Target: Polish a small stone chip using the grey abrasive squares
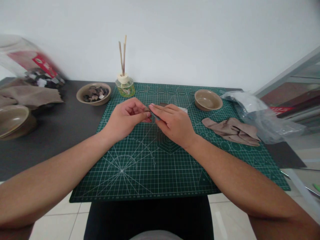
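Over the middle of the green cutting mat, my two hands meet around a small thin grey piece, mostly covered by fingers. My left hand is closed, thumb and forefinger pinching a small brownish end of it. My right hand is closed too, with its fingers together and laid along the grey piece. Whether this is one piece or two I cannot tell. Just behind my right hand, a flat brown piece and something white lie partly hidden on the mat.
Left: a bowl of dark and pale chips, another bowl, a brown cloth and a bag of chips. A reed diffuser stands behind. Right: a bowl, a crumpled cloth and a clear plastic bag.
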A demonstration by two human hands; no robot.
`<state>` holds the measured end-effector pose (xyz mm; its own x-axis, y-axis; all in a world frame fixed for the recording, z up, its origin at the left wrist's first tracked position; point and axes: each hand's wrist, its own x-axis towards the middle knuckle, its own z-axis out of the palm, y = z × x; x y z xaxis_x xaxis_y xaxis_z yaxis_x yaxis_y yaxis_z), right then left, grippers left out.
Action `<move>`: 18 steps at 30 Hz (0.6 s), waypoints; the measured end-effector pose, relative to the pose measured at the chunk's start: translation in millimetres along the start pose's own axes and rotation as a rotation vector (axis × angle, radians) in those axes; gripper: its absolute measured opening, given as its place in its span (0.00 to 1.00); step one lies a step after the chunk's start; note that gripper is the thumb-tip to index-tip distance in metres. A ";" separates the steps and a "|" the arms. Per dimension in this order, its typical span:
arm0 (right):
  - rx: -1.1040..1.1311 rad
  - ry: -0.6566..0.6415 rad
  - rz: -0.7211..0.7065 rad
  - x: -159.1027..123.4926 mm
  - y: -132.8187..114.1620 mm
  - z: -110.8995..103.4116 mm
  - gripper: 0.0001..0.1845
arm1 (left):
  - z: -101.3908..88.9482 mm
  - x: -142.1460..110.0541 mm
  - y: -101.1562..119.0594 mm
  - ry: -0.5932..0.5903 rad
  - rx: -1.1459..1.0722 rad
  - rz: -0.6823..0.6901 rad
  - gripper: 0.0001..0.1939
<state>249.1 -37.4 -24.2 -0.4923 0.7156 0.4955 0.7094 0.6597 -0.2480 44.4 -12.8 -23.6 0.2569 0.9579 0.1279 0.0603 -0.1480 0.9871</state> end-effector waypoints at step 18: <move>-0.038 0.026 -0.010 -0.5 -2.5 1.6 0.22 | 3.6 -2.2 5.0 0.014 -0.080 0.004 0.13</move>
<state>246.8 -39.1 -25.1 -0.4864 0.7027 0.5193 0.7238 0.6570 -0.2111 47.7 -16.6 -19.4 0.2435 0.9608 0.1323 -0.0179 -0.1319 0.9911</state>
